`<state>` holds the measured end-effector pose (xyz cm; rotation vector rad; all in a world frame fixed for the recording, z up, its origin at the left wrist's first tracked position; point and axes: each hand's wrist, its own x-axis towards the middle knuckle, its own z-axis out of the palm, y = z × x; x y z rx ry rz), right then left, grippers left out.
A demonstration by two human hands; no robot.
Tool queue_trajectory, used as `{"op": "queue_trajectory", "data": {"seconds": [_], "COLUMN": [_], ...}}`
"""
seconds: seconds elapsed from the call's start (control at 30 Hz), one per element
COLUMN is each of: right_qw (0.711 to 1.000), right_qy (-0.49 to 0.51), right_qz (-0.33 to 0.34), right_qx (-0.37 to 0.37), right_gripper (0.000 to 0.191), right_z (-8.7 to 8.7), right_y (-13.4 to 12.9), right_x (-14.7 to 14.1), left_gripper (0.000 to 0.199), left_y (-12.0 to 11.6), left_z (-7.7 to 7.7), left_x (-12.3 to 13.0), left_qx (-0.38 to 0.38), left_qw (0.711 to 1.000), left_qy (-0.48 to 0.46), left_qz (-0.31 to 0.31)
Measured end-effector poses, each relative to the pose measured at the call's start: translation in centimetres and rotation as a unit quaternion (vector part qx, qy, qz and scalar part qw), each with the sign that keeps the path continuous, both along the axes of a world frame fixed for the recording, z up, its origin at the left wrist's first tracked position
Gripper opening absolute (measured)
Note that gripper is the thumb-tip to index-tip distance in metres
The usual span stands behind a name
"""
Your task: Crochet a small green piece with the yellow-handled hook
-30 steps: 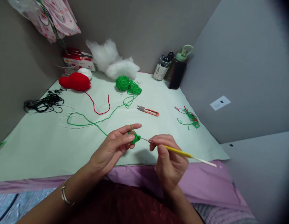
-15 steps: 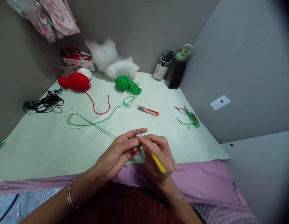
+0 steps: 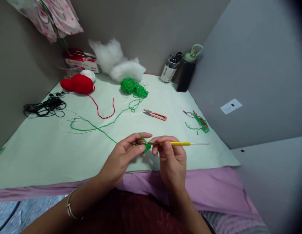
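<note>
My left hand (image 3: 124,154) pinches a small green crocheted piece (image 3: 147,147), with green yarn running over its raised index finger. In my right hand (image 3: 172,157) is a yellow-handled crochet hook (image 3: 181,143), held nearly level between thumb and fingers. The hook's left tip meets the top of the green piece; its other metal end points right. From my left hand a green strand (image 3: 105,134) loops left over the table and back to the green yarn ball (image 3: 128,85). Orange thread snips (image 3: 154,115) lie beyond my hands.
Yarn scraps (image 3: 201,123) lie at the right. At the left are tangled black yarn (image 3: 47,105) and red yarn (image 3: 79,84). White stuffing (image 3: 116,61), a box (image 3: 82,63), a pen holder (image 3: 168,71), a bottle (image 3: 190,57) and a phone (image 3: 186,77) stand along the back.
My right hand has turned and moved slightly right, swinging the hook from a downward slant to nearly level. More of the green piece now shows.
</note>
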<state>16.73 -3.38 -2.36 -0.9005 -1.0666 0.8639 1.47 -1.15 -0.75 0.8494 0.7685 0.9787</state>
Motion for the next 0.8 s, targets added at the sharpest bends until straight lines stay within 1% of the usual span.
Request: {"op": "queue_trajectory", "data": {"seconds": [0.07,0.2,0.27,0.37,0.43,0.5,0.57,0.6,0.63,0.67,0.7,0.8], "right_qw": [1.000,1.000,0.998,0.982,0.955,0.913,0.869,0.855,0.847,0.848,0.858,0.909], "right_qy": [0.008,-0.030,-0.069,-0.179,-0.270,-0.357,-0.422,-0.437,-0.444,-0.442,-0.431,-0.360], "right_qz": [0.000,0.003,-0.003,-0.036,-0.056,-0.081,-0.121,-0.149,-0.160,-0.162,-0.150,-0.098], "right_qx": [-0.003,-0.005,0.005,0.051,0.113,0.182,0.229,0.238,0.243,0.242,0.234,0.186], "right_gripper": [0.022,0.024,0.023,0.022,0.024,0.025,0.030,0.035,0.039,0.042,0.042,0.034], "right_z": [0.1,0.5,0.7,0.9,0.7,0.0,-0.9,-1.3,-1.6,-1.7,-1.7,-0.8], "right_y": [0.1,-0.1,-0.5,-1.1,-1.3,-1.4,-1.5,-1.6,-1.6,-1.6,-1.6,-1.5], "right_x": [0.1,0.2,0.3,0.5,0.5,0.4,0.3,0.2,0.2,0.2,0.2,0.4], "left_gripper": [0.025,0.027,0.027,0.025,0.028,0.038,0.051,0.056,0.059,0.060,0.060,0.053], "left_y": [0.1,0.1,0.0,-0.1,-0.1,-0.2,-0.1,-0.1,-0.1,0.0,0.0,0.0], "left_z": [0.1,0.0,-0.1,-0.4,-0.5,-0.5,-0.4,-0.4,-0.3,-0.2,-0.2,-0.1], "left_x": [-0.2,-0.5,-0.6,-0.7,-0.6,-0.3,-0.1,-0.1,0.0,-0.1,-0.1,-0.4], "left_qx": [-0.006,-0.002,0.010,0.042,0.064,0.069,0.042,0.020,-0.002,-0.019,-0.027,-0.008], "left_qw": [1.000,1.000,1.000,0.998,0.995,0.993,0.996,0.997,0.998,0.998,0.998,0.998], "left_qy": [0.000,0.009,0.020,0.042,0.061,0.065,0.037,0.015,-0.007,-0.024,-0.035,-0.027], "left_qz": [0.004,0.004,0.005,0.017,0.039,0.065,0.074,0.070,0.062,0.055,0.050,0.049]}}
